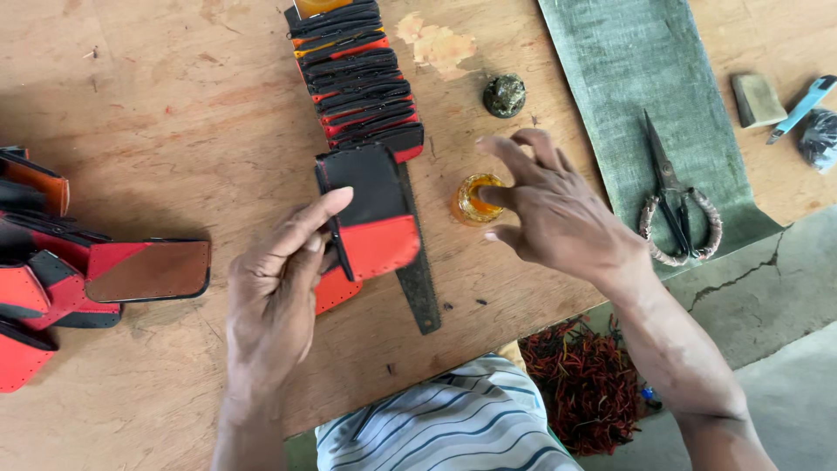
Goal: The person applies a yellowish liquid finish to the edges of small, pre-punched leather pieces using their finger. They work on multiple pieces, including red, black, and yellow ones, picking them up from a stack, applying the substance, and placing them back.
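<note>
The left hand (275, 292) has its grip pinched on a red and black leather piece (370, 218), thumb stretched over the black upper half and the other fingers tucked behind its left edge. The piece lies near the middle of the desk (174, 113), its red lower half resting across a dark strip (418, 279) that runs toward the desk's near edge.

The right hand (545, 209) hovers just right of it, grip spread, with one fingertip (490, 197) touching the rim of a small jar of amber liquid (473, 199) that stands on the desk between the two hands.

Beyond the piece, a row of overlapping red and black pieces (357, 74) stretches to the far edge. A small dark round lump (505, 95) sits just beyond the jar. To the right lies a green cloth (636, 61) with scissors (676, 205) on it, their handles wrapped in cord. Further right sit a tan block (757, 99) and a light blue tool (804, 106). At the far left, more red, black and brown pieces (148, 272) are heaped. Below the desk edge is a pile of red and dark scraps (584, 384).
</note>
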